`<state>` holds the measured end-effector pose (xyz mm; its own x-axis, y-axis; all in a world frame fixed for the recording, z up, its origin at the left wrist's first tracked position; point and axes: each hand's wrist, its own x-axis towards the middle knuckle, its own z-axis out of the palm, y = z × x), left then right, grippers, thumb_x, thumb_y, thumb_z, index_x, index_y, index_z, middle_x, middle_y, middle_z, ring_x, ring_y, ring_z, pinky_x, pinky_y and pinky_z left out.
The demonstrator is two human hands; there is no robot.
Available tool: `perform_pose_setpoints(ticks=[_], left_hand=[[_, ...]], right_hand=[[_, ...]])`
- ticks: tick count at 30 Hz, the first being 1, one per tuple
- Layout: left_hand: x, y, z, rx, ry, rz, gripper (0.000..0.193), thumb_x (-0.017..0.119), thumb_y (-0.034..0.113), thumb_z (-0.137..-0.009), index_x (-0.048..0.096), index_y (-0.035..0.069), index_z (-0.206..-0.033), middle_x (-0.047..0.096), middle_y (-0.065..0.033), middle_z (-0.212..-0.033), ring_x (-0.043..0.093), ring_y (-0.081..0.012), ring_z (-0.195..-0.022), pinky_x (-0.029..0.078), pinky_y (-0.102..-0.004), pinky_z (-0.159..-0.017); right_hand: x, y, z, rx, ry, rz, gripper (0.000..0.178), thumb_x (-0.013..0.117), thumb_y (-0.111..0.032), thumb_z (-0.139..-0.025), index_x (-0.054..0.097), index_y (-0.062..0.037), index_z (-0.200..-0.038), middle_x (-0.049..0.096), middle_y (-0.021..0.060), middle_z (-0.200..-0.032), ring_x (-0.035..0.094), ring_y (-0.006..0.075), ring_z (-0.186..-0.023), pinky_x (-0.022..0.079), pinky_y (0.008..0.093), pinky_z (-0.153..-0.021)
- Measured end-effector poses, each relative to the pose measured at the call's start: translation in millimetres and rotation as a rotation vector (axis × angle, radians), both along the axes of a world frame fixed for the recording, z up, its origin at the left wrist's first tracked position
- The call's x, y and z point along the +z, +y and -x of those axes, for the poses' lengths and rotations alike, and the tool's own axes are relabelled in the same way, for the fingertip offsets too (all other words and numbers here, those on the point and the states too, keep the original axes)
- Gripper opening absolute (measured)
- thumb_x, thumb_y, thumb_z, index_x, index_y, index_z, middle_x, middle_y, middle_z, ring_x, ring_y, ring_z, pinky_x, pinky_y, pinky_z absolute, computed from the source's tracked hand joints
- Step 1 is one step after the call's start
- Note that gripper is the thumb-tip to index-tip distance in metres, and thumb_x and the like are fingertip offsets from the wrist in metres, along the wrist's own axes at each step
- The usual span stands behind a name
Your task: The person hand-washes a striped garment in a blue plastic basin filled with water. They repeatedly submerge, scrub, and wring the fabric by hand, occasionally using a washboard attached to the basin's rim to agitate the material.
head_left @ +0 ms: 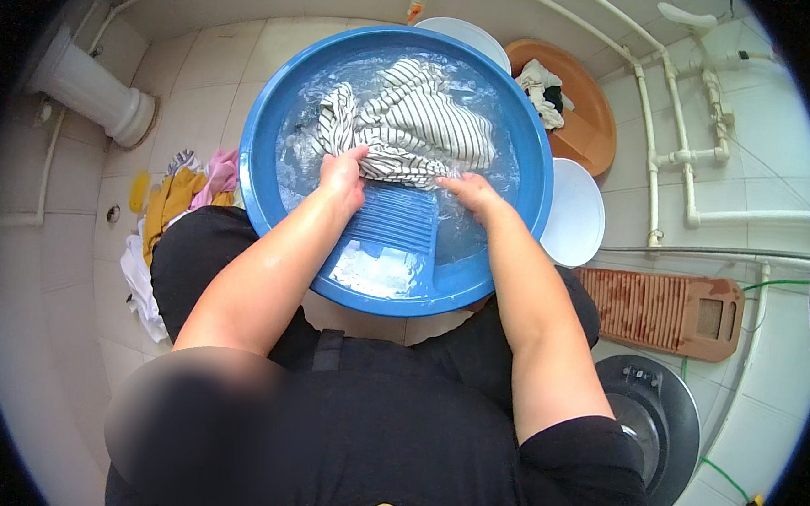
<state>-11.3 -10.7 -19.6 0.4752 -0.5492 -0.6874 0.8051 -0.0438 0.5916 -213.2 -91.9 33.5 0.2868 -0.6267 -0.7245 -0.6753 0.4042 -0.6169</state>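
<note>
A: What's nearest?

B: The person's black shirt (395, 436), with both bare forearms reaching forward. A dark basin (680, 423) sits to the right, and just beyond it a brown washboard (645, 311) lies on the floor.

A: And between the knees?

B: A big blue tub (257, 144) of water. Its near side has a ridged slope (393, 218) built in.

A: Where are the hands?

B: Just past those ridges. The left hand (343, 178) grasps the bunched near edge of a striped cloth (421, 116). The right hand (474, 194) has its fingertips on that edge, further right; I can't tell if they pinch it.

A: So the cloth is in the tub?

B: Yes, wet and crumpled, spread toward the far side.

A: Around it?

B: Left, a pile of clothes (179, 195); right, a white basin (579, 216). Farther off, a brown tub (599, 139) holds more laundry, near white pipes (652, 174).
</note>
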Motion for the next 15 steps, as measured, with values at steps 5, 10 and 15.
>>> perform_pose_setpoints(ticks=[5,10,15], left_hand=[[15.5,4.2,20.4,-0.084,0.033,0.093,0.031,0.049,0.011,-0.087,0.046,-0.001,-0.115,0.056,-0.0171,-0.108,0.056,-0.0290,-0.096,0.046,-0.0450,-0.083],[26.6,2.2,14.6,-0.282,0.425,0.248,0.046,0.043,0.044,-0.088,0.048,0.005,-0.113,0.058,-0.0125,-0.105,0.054,-0.0288,-0.099,0.043,-0.0449,-0.087],[44.7,11.5,7.3,-0.459,0.570,0.328,0.036,0.046,0.046,-0.086,0.057,0.013,-0.089,0.060,-0.0069,-0.077,0.057,-0.0203,-0.068,0.048,-0.0344,-0.060]], right_hand=[[-51.1,-13.5,3.6,-0.123,0.109,0.393,0.058,0.069,-0.035,-0.065,0.055,0.0006,-0.109,0.060,0.0204,-0.103,0.059,0.0305,-0.090,0.046,0.0351,-0.079],[18.3,49.3,-68.7,0.143,-0.483,1.111,0.022,0.067,-0.023,-0.067,0.058,-0.0034,-0.073,0.051,0.0159,-0.107,0.053,0.0296,-0.096,0.045,0.0356,-0.078],[63.1,110.1,-87.7,0.324,-0.692,1.190,0.022,0.065,-0.022,-0.067,0.052,-0.0058,-0.074,0.055,0.0118,-0.085,0.055,0.0288,-0.078,0.045,0.0342,-0.067]])
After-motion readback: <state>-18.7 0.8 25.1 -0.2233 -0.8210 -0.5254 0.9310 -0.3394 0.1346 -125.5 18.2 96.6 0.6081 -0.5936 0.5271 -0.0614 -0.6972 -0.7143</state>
